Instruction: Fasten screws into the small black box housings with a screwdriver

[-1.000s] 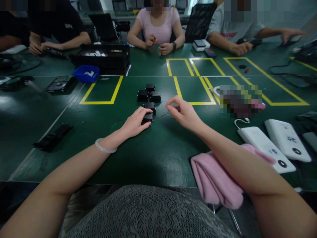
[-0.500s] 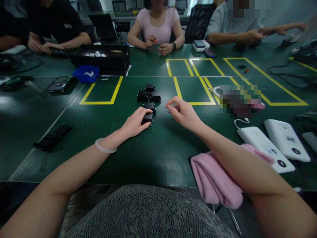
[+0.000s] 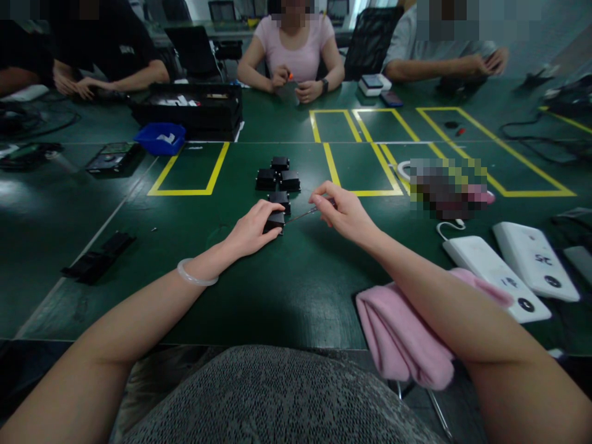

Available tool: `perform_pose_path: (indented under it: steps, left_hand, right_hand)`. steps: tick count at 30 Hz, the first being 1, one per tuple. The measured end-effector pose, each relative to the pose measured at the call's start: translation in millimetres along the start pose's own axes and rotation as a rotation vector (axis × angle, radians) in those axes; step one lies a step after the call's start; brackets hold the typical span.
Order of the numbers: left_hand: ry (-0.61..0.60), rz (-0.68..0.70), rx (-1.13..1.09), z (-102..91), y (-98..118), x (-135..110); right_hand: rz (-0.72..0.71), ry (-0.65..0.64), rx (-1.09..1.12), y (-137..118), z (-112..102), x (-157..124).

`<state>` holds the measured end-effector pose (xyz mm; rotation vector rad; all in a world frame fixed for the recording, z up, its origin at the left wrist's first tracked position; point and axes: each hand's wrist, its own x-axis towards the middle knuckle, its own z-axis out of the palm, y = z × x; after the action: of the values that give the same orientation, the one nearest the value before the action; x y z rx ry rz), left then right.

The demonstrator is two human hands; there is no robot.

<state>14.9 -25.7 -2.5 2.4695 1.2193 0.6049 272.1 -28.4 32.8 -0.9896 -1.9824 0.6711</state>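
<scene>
My left hand is closed around a small black box on the green table, holding it down. My right hand pinches a thin screwdriver whose tip points at the right side of that box. Another black box lies just behind it. Three more black boxes sit in a cluster farther back.
A pink cloth lies under my right forearm, with two white devices to its right. A black tray and blue bin stand at the back left. Flat black parts lie at the left. Other people sit across the table.
My hands stay almost still on the box and screwdriver. The person at the far right has drawn the outstretched arm back in.
</scene>
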Motion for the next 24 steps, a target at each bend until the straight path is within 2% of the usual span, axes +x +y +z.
perform_pose_path:
  steps: [10,24]
  left_hand:
    - [0.001,0.013,-0.004,-0.7,-0.7,0.4]
    - [-0.011,0.008,0.001,-2.0,1.1,0.2]
  right_hand:
    - [-0.033,0.001,0.025,1.3,2.4,-0.2]
    - [-0.006,-0.017,0.025,-1.9,0.9,-0.6]
